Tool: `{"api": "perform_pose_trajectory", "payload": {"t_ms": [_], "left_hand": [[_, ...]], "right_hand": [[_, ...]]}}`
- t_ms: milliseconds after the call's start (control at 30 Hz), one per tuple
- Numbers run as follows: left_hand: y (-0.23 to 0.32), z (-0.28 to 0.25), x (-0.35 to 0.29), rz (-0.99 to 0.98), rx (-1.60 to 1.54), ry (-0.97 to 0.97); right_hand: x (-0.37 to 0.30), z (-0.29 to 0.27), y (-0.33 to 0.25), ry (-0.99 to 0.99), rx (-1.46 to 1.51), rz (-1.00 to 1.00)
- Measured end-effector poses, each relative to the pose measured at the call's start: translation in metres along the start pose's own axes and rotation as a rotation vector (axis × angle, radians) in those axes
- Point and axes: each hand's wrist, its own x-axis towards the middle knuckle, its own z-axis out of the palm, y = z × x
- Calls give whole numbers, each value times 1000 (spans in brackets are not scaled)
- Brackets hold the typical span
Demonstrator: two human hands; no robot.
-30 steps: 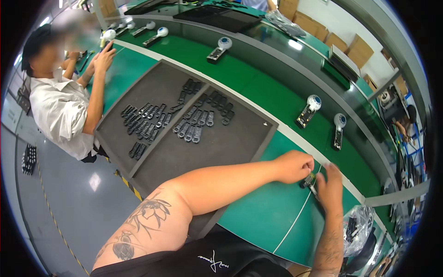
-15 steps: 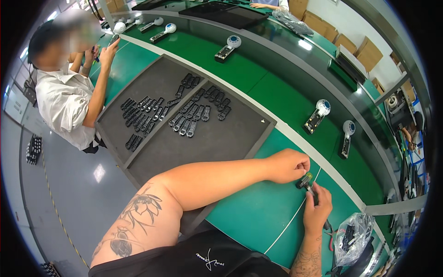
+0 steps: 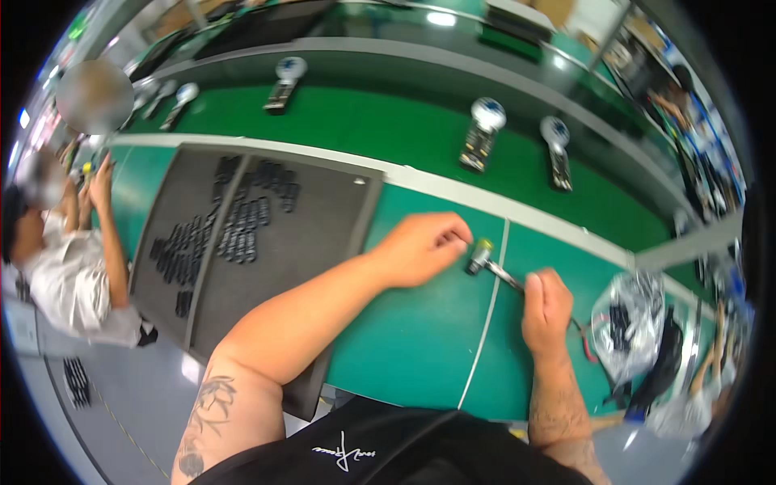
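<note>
A hammer is held above the surface, nearer its far edge, its handle grasped by the right hand, apparently so that the head is left clear. The left hand is curled beside it; whether anything is pinched cannot be told. Black elongated housings are grouped on both sides of the grey tray's divider, presumably for order.

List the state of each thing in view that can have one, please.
Hammer: held by its handle.
Right hand: closed on the hammer.
Left hand: curled; whether holding anything, unclear.
Gray tray: divided, black parts in both halves.
Clear bag: holding dark pieces.
White-headed units: lying on green strip.
</note>
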Motion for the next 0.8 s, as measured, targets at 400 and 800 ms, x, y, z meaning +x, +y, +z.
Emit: {"api": "perform_pose_trajectory", "payload": {"t_ms": [400, 800], "left_hand": [[17, -1, 2, -53, -89, -39], [20, -2, -3, -90, -62, -10]], "right_hand": [[3, -5, -4, -155, -318, 123], [-4, 0, -8, -48, -207, -81]]}}
